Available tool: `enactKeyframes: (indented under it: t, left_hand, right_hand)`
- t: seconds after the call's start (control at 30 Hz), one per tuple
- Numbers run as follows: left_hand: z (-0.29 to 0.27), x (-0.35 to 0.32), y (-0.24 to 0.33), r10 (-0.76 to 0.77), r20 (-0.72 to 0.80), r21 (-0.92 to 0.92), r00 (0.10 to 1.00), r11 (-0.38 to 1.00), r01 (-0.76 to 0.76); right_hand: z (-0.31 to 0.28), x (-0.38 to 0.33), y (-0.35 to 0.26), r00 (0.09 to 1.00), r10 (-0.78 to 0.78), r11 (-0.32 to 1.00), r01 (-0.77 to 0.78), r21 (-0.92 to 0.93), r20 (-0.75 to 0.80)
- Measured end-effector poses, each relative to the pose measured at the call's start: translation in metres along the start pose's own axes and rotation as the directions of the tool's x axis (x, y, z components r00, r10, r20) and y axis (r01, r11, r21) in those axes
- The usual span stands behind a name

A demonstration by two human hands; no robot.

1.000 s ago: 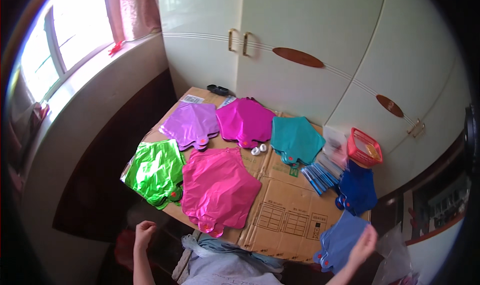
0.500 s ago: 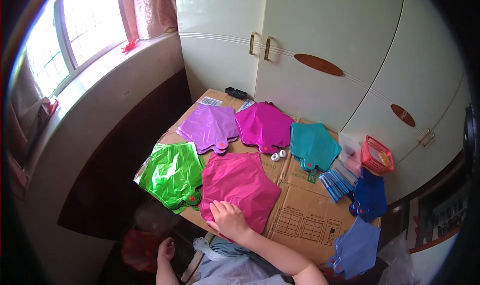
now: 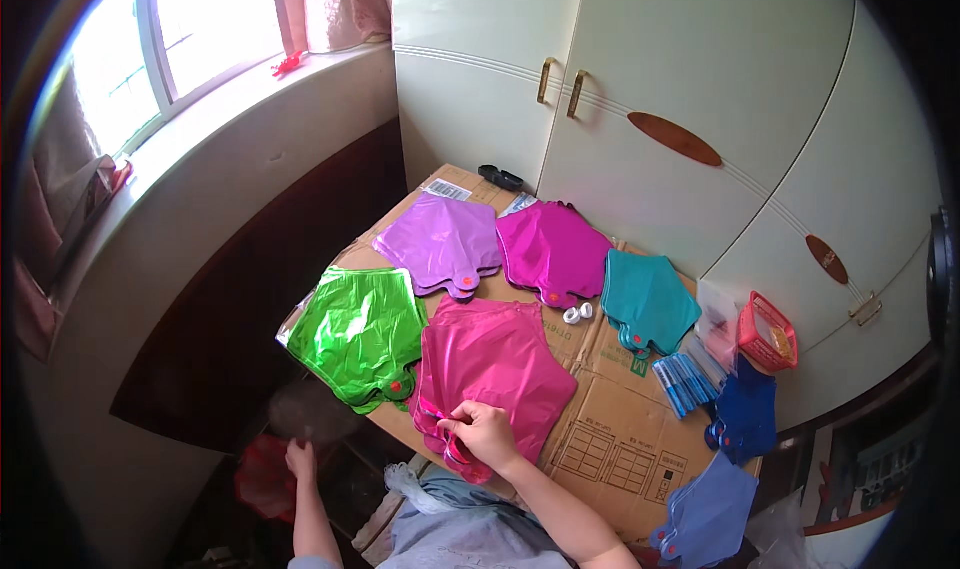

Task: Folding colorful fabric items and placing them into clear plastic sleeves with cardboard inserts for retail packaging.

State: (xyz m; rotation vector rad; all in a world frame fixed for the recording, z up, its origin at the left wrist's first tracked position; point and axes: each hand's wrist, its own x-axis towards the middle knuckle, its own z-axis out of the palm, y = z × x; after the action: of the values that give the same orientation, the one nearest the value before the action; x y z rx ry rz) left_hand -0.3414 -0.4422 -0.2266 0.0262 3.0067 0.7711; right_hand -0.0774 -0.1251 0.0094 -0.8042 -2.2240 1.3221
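On the cardboard lies a stack of flat pink foil balloons point(image 3: 495, 354), pentagon-shaped. My right hand point(image 3: 484, 434) is closed in a pinch at its near edge, on the folded-up end of a pink foil balloon. My left hand point(image 3: 300, 459) hangs low at the left, off the cardboard, beside a red plastic bag point(image 3: 265, 484); its fingers are curled, and whatever they hold cannot be made out. Left of the pink stack sits a green foil stack point(image 3: 355, 329) with a red dot on its tab.
Lilac point(image 3: 440, 239), magenta point(image 3: 552, 249), teal point(image 3: 650, 299), dark blue point(image 3: 745, 414) and pale blue point(image 3: 708, 509) foil stacks ring the cardboard point(image 3: 610, 409). Blue-and-white packets point(image 3: 683, 384), a red basket point(image 3: 765, 331), small white rolls point(image 3: 578, 313) and a black object point(image 3: 500, 177) lie around.
My right hand has gone from lying flat on the pink stack to pinching and lifting its near end. My left hand has moved to the red bag. The view has shifted slightly.
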Motion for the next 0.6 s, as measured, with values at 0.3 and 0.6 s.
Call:
enactKeyframes:
  t: [0.3, 0.6]
  left_hand:
    - [-0.15, -0.111, 0.292, 0.916, -0.153, -0.478, 0.371, 0.259, -0.839]
    - [-0.108, -0.115, 0.352, 0.929, 0.354, -0.309, -0.106, 0.01, -0.951]
  right_hand:
    - [-0.017, 0.007, 0.016, 0.962, 0.215, 0.666, -0.269, 0.696, 0.166]
    - [-0.092, -0.014, 0.061, 0.951, 0.227, -0.158, -0.179, 0.971, 0.212]
